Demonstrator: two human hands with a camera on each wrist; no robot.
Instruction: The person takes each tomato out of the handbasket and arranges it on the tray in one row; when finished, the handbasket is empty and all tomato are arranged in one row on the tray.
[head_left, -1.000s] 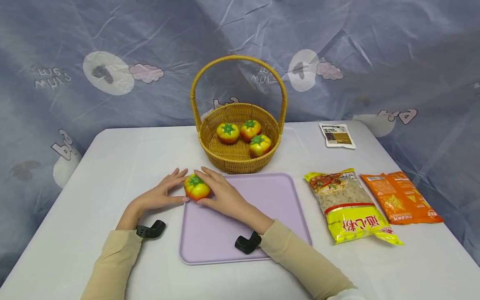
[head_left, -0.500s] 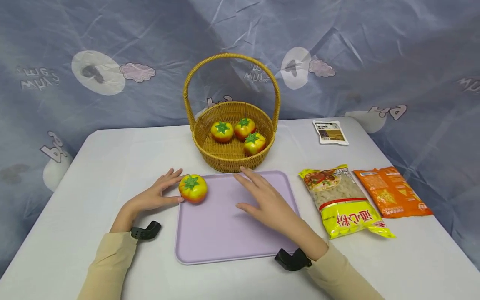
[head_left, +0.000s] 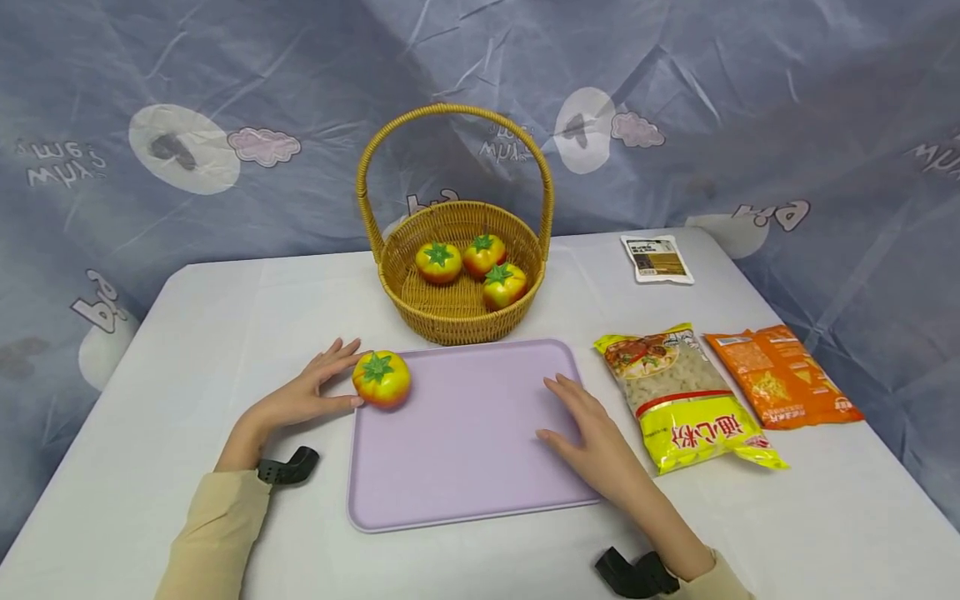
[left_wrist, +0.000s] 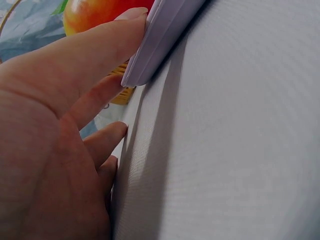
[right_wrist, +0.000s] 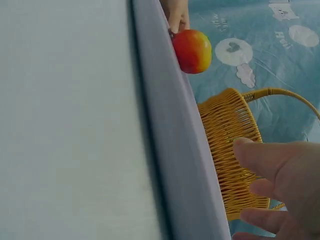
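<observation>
A yellow-and-red tomato (head_left: 382,380) with a green leafy top sits on the back left corner of the lilac tray (head_left: 465,450). My left hand (head_left: 307,392) lies beside it, thumb and fingers spread at the tray's left edge; in the left wrist view the thumb is by the tray rim, close to the tomato (left_wrist: 95,15). Whether it touches the tomato I cannot tell. Over the tray's right side is my right hand (head_left: 600,446), fingers extended and holding nothing. The right wrist view shows its fingers in front of the wicker basket (right_wrist: 225,150).
Behind the tray stands the wicker basket (head_left: 420,310) with its tall handle and 3 tomatoes inside. To the right lie a yellow pasta bag (head_left: 686,400) and an orange snack bag (head_left: 780,379). A small white-and-brown packet (head_left: 657,260) lies at the back right of the table.
My right hand has left the tomato and moved right, across the tray to its right side. My left hand has stayed beside the tomato. The camera view has shifted slightly.
</observation>
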